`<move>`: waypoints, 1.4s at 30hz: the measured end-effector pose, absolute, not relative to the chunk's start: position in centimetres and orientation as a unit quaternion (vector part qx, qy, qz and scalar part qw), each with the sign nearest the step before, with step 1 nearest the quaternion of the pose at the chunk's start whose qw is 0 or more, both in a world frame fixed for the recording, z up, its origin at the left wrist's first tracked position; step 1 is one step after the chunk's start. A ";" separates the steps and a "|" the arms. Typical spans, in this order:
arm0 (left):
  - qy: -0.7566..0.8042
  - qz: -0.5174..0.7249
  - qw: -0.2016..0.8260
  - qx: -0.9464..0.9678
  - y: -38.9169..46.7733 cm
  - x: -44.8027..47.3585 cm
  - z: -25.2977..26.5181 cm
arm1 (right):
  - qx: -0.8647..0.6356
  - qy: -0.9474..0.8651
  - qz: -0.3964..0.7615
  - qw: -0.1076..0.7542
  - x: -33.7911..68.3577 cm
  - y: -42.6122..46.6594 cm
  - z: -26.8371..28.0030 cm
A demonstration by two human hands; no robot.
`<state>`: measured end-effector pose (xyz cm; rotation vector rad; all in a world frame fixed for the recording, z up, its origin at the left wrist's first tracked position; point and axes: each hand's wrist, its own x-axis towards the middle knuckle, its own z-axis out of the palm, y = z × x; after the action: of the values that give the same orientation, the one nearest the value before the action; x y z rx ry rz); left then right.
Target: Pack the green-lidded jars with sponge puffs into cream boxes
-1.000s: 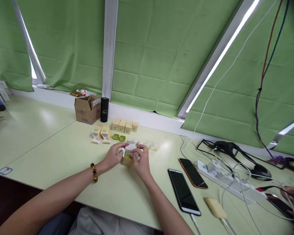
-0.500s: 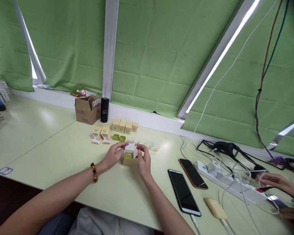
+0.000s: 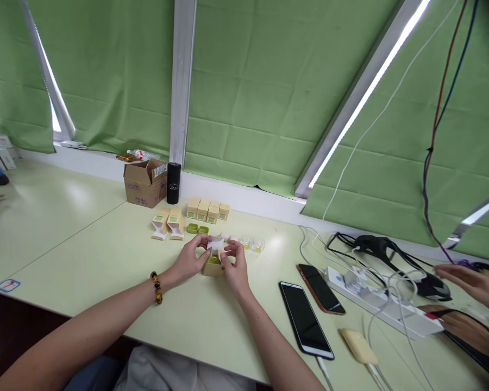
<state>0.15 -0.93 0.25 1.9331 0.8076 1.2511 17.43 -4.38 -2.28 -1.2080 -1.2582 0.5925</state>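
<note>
A small tan cardboard box (image 3: 212,269) stands upright on the table with its white-lined lid flap (image 3: 215,244) raised. Inside it sits a green case (image 3: 214,260), partly covered by the flaps. My left hand (image 3: 194,255) grips the box's left side, thumb and fingers at the flap. On the right side, my right hand (image 3: 235,265) pinches a flap between thumb and fingers. Just behind are two open green cases (image 3: 198,229). Clear plastic cases with yellow bits (image 3: 252,245) lie beyond my right hand.
Two open tan boxes (image 3: 168,222) lie left of a group of closed small boxes (image 3: 207,209). Behind are a brown carton (image 3: 145,183) and a black tumbler (image 3: 173,183). Phones (image 3: 306,319), a power strip (image 3: 383,304) and cables occupy the right, where another person's hand (image 3: 472,283) reaches in.
Both my hands have closed in over the box top, and its side flaps are folded further inward. At the right, the other person's hands have shifted and a black item there has moved.
</note>
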 end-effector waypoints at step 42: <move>0.279 0.468 0.199 0.815 -1.3 -1.1 1.1 | -0.447 -0.667 0.073 0.592 17.5 -6.0 -0.9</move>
<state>-1.05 -1.25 1.05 2.2794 0.7807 1.3083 17.52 -6.03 -0.92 -1.0387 -1.5501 0.1698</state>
